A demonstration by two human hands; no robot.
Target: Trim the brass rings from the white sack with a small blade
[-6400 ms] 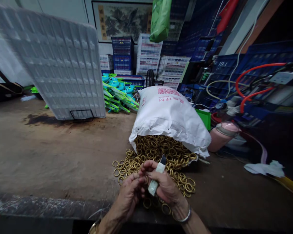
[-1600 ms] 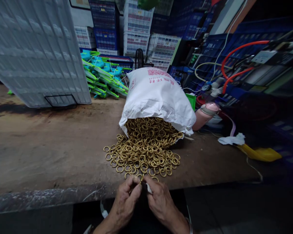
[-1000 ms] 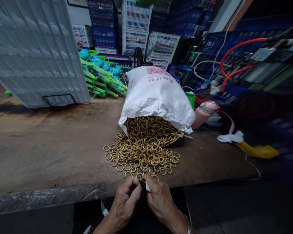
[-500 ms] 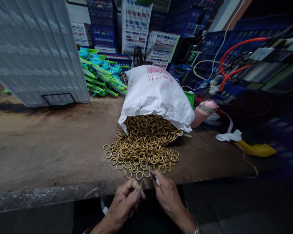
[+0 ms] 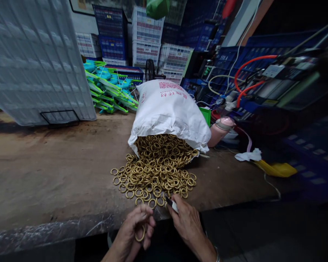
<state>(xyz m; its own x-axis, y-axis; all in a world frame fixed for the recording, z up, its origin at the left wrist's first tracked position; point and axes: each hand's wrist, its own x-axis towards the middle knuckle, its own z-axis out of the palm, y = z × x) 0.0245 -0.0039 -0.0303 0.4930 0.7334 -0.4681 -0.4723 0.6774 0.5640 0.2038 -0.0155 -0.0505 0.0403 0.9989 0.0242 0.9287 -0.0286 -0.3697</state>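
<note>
A single brass-coloured ring [image 5: 140,233] rests in the curled fingers of my left hand [image 5: 135,229], just off the table's front edge. My right hand [image 5: 188,222] grips a small knife [image 5: 172,204] with a pale handle; its dark blade points up and left toward the loose rings. Between and beyond my hands spreads a heap of similar rings [image 5: 155,178], spilling from the mouth of a white woven sack [image 5: 171,109] with red print. The sack lies on its side. Much of the knife's handle is hidden in my right palm.
On the left a ribbed translucent panel [image 5: 43,65] stands in a black wire stand [image 5: 60,118]. Behind it lie stacked turquoise and green plastic parts [image 5: 109,87]. A pink bottle [image 5: 221,131] and yellow bag [image 5: 278,169] are on the right. Crates [image 5: 146,40] stack behind the table [image 5: 57,171].
My hands were close together with the blade by the ring; now they are apart. My left hand has turned, showing the ring in its fingers. The view has shifted slightly.
</note>
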